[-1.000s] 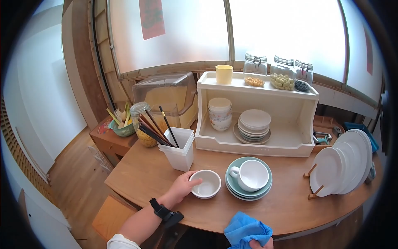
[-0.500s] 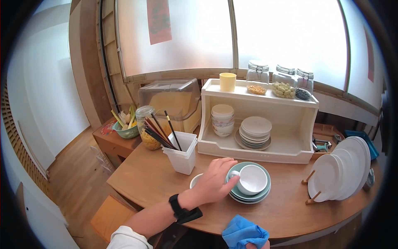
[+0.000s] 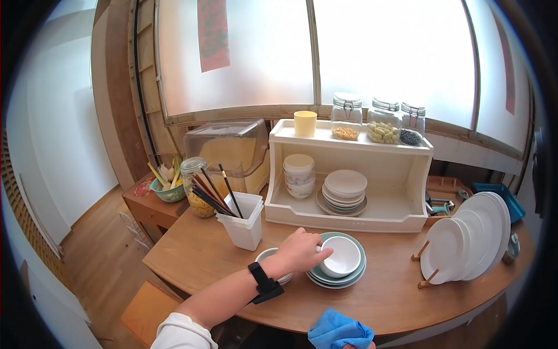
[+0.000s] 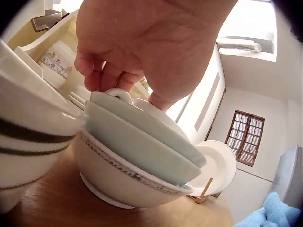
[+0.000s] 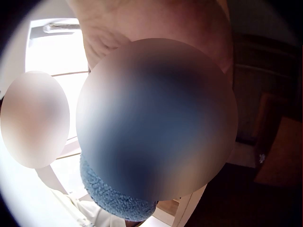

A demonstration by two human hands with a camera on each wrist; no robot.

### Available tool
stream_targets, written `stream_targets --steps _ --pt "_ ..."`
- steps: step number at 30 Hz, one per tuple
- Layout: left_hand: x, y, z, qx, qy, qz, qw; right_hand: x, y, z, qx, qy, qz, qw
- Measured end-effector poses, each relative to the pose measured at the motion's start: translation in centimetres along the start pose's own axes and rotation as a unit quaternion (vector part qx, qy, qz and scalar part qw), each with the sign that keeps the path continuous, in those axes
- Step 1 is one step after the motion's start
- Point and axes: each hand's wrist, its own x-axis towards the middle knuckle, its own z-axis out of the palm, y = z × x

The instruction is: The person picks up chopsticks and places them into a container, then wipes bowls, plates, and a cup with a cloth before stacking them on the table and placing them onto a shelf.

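My left hand (image 3: 297,251) is at the white cup (image 3: 342,257), pinching its small ring handle between thumb and fingers. The cup sits in the top of a stack of pale green bowls (image 4: 137,137). Under these lies a white bowl with a patterned band (image 4: 125,175). Beside the stack, a white bowl with dark stripes (image 4: 28,146) is partly hidden behind my left wrist in the head view. At the table's front edge my right hand (image 3: 352,346) grips a crumpled blue cloth (image 3: 339,330); most of that hand is out of frame or blurred.
A white holder with chopsticks (image 3: 244,224) stands left of the bowls. Behind is a white shelf (image 3: 349,222) with stacked bowls (image 3: 299,177) and plates (image 3: 346,185). Glass jars (image 3: 383,122) and a yellow cup (image 3: 305,124) top it. Plates in a wooden rack (image 3: 444,250) stand right.
My left hand has let go of the striped white bowl and moved right to the cup, now taking its handle. My right hand keeps the blue cloth at the front edge.
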Motion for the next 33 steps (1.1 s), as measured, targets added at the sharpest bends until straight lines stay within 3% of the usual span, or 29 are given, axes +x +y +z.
stream_targets --steps 10,17,19,20,21,23,25,26,27,28,29,31,33 --pt "1.2 -1.7 2.1 0.007 0.039 0.028 0.999 -0.2 -0.6 -0.2 0.001 0.001 0.003 1.0" --pt "-0.1 -0.7 1.3 -0.063 0.177 0.068 0.98 -0.4 -1.8 -0.5 0.043 0.042 -0.003 0.998" --pt "-0.8 0.1 0.0 -0.084 0.209 0.081 0.971 -0.3 -2.0 -1.5 -0.027 0.07 -0.078 0.994" --pt "-1.4 0.8 -0.9 -0.098 0.23 0.1 0.963 -0.4 -1.5 -1.7 -0.015 0.124 -0.072 0.99" --pt "-2.2 1.7 -1.6 -0.111 0.25 0.119 0.954 -0.3 -1.2 -1.9 -0.015 0.122 -0.073 0.99" --pt "-4.1 3.5 -2.3 -0.086 0.262 0.16 0.948 0.3 -0.8 -2.6 0.01 0.235 -0.108 0.966" --pt "-6.2 5.7 -2.5 -0.011 0.278 0.254 0.926 1.0 -0.1 -3.1 0.05 0.207 -0.11 0.971" --pt "-7.3 6.9 -2.4 0.038 0.286 0.306 0.907 1.6 -0.3 -2.5 -0.019 0.174 -0.153 0.973" --pt "-8.5 7.8 -1.6 -0.001 0.277 0.334 0.901 2.2 -0.9 -1.7 -0.088 0.139 -0.193 0.967" --pt "-9.3 8.4 -0.8 -0.007 0.268 0.412 0.871 2.8 -1.7 -0.7 -0.155 0.103 -0.233 0.954" --pt "-10.9 9.0 0.0 0.007 0.241 0.404 0.883 3.4 -3.5 0.5 -0.066 0.116 -0.097 0.986" --pt "-12.8 9.5 0.2 -0.024 0.151 0.4 0.904 5.1 -3.2 0.3 0.038 0.028 -0.148 0.988" --pt "-13.6 10.4 -0.2 -0.071 0.148 0.363 0.917 5.1 -3.4 0.7 0.041 0.049 -0.154 0.986"
